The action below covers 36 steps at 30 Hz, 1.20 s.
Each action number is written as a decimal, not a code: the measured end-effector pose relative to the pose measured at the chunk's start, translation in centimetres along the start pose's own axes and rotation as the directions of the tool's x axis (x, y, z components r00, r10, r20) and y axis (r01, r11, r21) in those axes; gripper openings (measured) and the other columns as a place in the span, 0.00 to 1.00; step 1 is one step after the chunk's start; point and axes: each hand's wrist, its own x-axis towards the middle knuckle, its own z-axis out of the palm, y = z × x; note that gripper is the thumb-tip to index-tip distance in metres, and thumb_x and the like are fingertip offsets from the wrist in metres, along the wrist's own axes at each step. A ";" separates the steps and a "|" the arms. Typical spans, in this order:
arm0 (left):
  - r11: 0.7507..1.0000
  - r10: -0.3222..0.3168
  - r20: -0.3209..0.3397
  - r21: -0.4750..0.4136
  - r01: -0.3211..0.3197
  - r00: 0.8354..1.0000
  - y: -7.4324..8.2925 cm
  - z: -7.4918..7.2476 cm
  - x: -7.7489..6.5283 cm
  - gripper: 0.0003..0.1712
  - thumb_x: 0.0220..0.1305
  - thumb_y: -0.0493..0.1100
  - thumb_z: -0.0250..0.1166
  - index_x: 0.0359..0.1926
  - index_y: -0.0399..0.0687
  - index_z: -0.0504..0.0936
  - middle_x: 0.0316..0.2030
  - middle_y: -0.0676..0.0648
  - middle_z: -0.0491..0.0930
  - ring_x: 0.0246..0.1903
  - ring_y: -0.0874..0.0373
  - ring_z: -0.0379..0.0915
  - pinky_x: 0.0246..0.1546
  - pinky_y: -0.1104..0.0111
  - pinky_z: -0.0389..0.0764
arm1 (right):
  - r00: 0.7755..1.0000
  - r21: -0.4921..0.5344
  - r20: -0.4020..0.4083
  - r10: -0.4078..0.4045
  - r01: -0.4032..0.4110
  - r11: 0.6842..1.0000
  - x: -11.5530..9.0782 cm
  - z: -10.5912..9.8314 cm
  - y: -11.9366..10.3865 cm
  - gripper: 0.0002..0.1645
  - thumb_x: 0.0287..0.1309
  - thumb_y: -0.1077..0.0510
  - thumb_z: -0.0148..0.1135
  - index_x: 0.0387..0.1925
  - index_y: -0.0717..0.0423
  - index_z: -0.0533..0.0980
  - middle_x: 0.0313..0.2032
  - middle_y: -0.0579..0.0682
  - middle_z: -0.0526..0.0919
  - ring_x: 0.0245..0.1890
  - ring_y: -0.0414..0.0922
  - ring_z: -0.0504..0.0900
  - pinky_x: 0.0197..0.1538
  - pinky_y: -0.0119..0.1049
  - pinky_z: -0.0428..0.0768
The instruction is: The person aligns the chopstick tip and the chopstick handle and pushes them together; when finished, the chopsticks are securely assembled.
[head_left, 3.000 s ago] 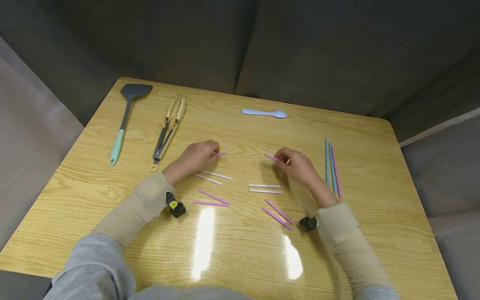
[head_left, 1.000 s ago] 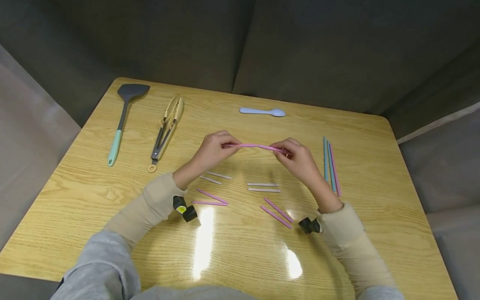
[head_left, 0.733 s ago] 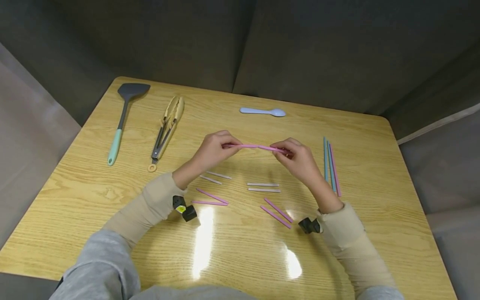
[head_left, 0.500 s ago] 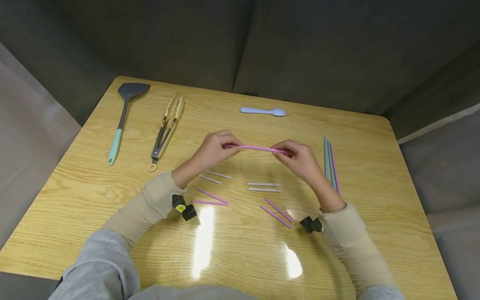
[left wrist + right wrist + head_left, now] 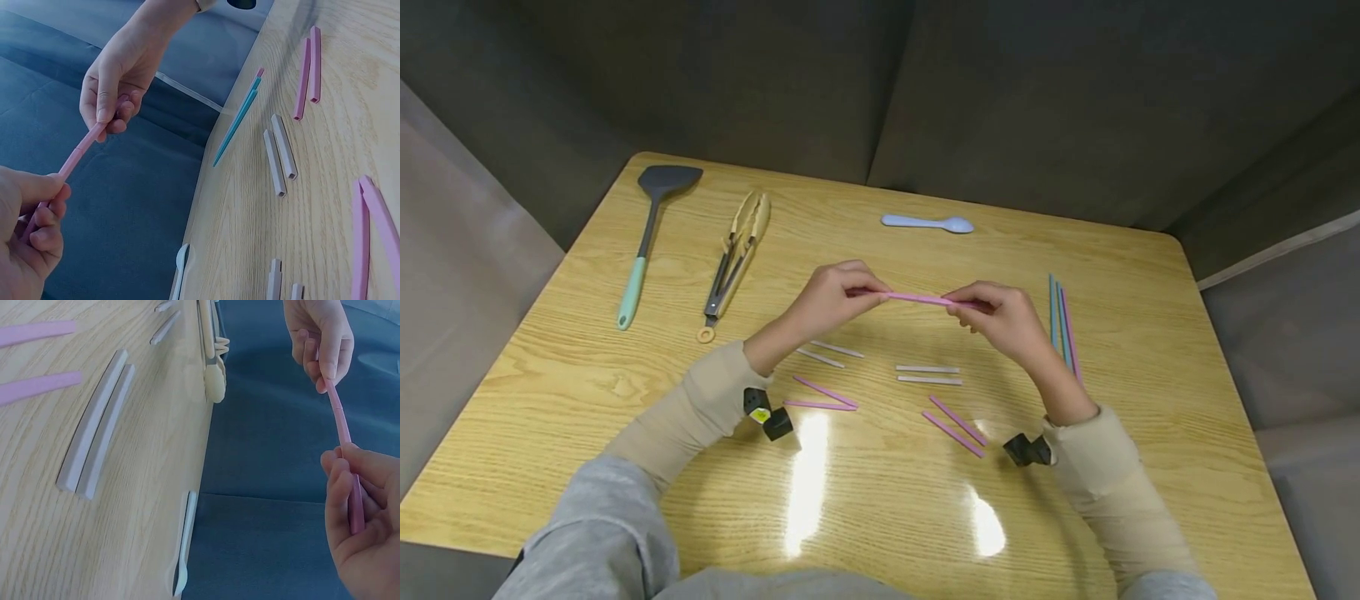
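Note:
My left hand (image 5: 835,292) and right hand (image 5: 1000,317) pinch opposite ends of a pink chopstick (image 5: 919,298), held above the table. Its two halves meet end to end, with a seam visible in both wrist views; the outer ends are tucked in my fingers. Below lie loose chopstick halves: two white halves (image 5: 928,381) in the middle, two pink halves (image 5: 951,433) at right, two more pink halves (image 5: 820,407) meeting in a V at left. Another white pair (image 5: 837,348) is partly covered by my left wrist. In the left wrist view, some halves show hollow square ends.
Full-length chopsticks, two blue (image 5: 1053,308) and one pink (image 5: 1070,333), lie at the right, partly behind my right wrist. A pale blue spoon (image 5: 927,222) is near the far edge. Tongs (image 5: 735,267) and a turner (image 5: 648,233) with a mint handle lie at the left.
Three seconds ago each hand held a separate pink half, well apart. The hands came together, the halves met at a slight bend, and now they form a nearly straight line.

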 end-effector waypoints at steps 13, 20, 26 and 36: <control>0.999 0.038 0.024 -0.035 -0.037 0.999 0.0 0.4 0.0 0.07 0.52 0.40 0.61 0.29 0.42 0.82 0.26 0.51 0.76 0.22 0.64 0.65 0.21 0.75 0.68 | 0.999 0.023 0.037 -0.028 0.027 0.999 -1.3 -1.3 -6.5 0.07 0.48 0.68 0.56 0.32 0.68 0.77 0.23 0.56 0.77 0.19 0.38 0.74 0.24 0.34 0.75; 0.995 0.094 0.016 -0.023 -0.094 0.995 0.2 0.5 -0.2 0.06 0.51 0.39 0.61 0.29 0.41 0.82 0.26 0.51 0.76 0.20 0.65 0.64 0.20 0.75 0.67 | 0.994 0.056 0.060 -0.087 0.084 0.995 -1.5 -1.4 -6.4 0.07 0.48 0.71 0.55 0.32 0.69 0.76 0.23 0.56 0.76 0.19 0.36 0.73 0.23 0.34 0.75; 0.990 0.143 0.022 -0.012 -0.143 0.989 0.3 0.4 -0.3 0.05 0.51 0.37 0.60 0.29 0.41 0.82 0.25 0.51 0.76 0.20 0.65 0.64 0.19 0.75 0.67 | 0.991 0.090 0.077 -0.111 0.104 0.990 -1.5 -1.4 -6.4 0.08 0.48 0.71 0.54 0.32 0.70 0.76 0.23 0.56 0.76 0.20 0.36 0.73 0.23 0.36 0.75; 0.996 0.091 0.037 -0.025 -0.091 0.995 0.4 0.1 -0.3 0.05 0.52 0.39 0.61 0.29 0.41 0.82 0.25 0.51 0.76 0.21 0.65 0.66 0.22 0.75 0.69 | 0.995 0.073 0.094 -0.018 0.012 0.997 -1.3 -1.2 -4.0 0.10 0.51 0.60 0.55 0.35 0.60 0.77 0.25 0.51 0.77 0.22 0.42 0.76 0.24 0.32 0.75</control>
